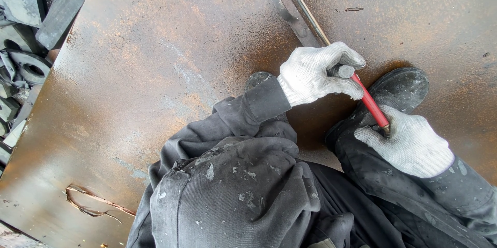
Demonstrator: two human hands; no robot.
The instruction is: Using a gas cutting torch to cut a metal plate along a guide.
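A: Where do we have the torch?

B: Our left hand [320, 74] is clenched around the metal neck of the red-handled cutting torch [362, 92], and our right hand [409, 144] grips the red handle's lower end. The tool runs straight from one glove to the other.

A: And beyond our left hand?

B: A flat steel bar [284, 10] lies on the rusty steel plate [155, 72], touching the slim tube leading away from our fist. A black boot [401, 87] sits just above our right hand.

A: Any bins or trays?

B: We see none; loose steel offcuts [26, 67] lie well left of both hands.
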